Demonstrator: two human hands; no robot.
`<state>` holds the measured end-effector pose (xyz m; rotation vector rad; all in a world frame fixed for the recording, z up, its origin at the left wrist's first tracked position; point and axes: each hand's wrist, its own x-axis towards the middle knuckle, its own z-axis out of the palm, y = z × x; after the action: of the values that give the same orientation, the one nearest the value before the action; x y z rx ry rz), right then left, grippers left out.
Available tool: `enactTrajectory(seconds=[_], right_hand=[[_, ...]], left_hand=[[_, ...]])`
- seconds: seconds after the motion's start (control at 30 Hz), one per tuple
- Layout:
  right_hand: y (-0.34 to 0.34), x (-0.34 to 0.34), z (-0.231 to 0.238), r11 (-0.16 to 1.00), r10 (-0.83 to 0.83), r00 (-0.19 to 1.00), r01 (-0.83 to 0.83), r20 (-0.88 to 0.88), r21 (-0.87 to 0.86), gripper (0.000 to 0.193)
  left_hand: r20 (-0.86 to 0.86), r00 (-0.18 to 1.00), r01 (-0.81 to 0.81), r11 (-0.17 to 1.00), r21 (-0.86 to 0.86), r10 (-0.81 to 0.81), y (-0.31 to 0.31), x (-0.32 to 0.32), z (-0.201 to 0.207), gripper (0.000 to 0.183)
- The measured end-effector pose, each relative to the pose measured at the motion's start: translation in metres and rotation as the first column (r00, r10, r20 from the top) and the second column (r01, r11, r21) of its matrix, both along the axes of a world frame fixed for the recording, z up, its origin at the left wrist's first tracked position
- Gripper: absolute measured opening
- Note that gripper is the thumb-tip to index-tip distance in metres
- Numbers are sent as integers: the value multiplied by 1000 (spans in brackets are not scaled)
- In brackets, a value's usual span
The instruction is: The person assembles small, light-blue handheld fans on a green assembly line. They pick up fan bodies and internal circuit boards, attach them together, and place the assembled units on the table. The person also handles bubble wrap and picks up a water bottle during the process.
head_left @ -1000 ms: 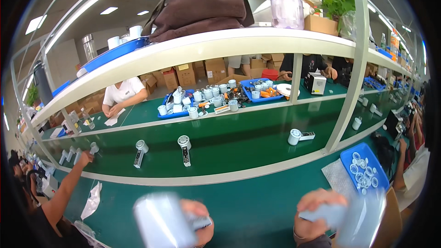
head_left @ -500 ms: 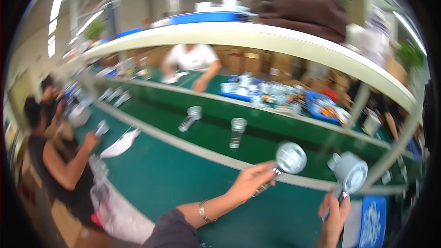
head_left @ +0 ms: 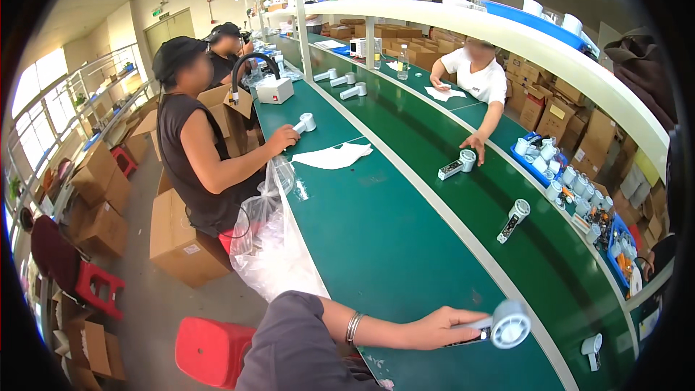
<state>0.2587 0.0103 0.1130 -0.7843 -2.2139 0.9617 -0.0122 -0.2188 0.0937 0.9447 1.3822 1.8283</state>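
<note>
My left hand [head_left: 443,329], with a silver bracelet on its wrist, is closed around the handle of a light grey handheld fan [head_left: 511,324]. The fan's round, spoked head points away to the right, over the rail between the green table and the conveyor belt. My right hand is out of view. Nearest to the held fan on the belt, another handheld fan [head_left: 592,352] lies at the lower right. Farther up lie a fan [head_left: 515,219] with its handle's inside exposed and a similar fan [head_left: 457,165] by a co-worker's hand [head_left: 474,146].
A co-worker at left grips a fan [head_left: 307,123] beside a white cloth [head_left: 333,157]. A clear plastic bag [head_left: 264,246] hangs at the table edge near a red stool [head_left: 211,351]. Blue trays [head_left: 534,163] of parts stand across the belt, below a white shelf [head_left: 507,14].
My view has swung left, bringing the left co-worker and aisle into fuller sight. My right hand and its fan have left the picture. My left hand still holds its fan.
</note>
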Motion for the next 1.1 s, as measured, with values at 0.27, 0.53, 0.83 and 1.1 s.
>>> enactTrajectory(seconds=[0.27, 0.53, 0.83, 1.1], right_hand=[[28, 13, -23, 948, -130, 923, 9, -362, -317, 30], [6, -21, 30, 993, 8, 773, 68, -635, 96, 39], [-4, -49, 71, 996, -82, 774, 74, -628, -38, 32], [15, -43, 61, 991, -9, 962, 44, -272, 123, 41]], left_hand=[[-383, 863, -235, 934, 269, 328, 14, -20, -2, 43], [-812, 354, -196, 886, 420, 463, 4, -46, 65, 33], [164, 739, -580, 494, 647, 653, 59, -17, 48, 22], [-443, 749, -374, 867, 330, 492, 86, -11, 47, 22]])
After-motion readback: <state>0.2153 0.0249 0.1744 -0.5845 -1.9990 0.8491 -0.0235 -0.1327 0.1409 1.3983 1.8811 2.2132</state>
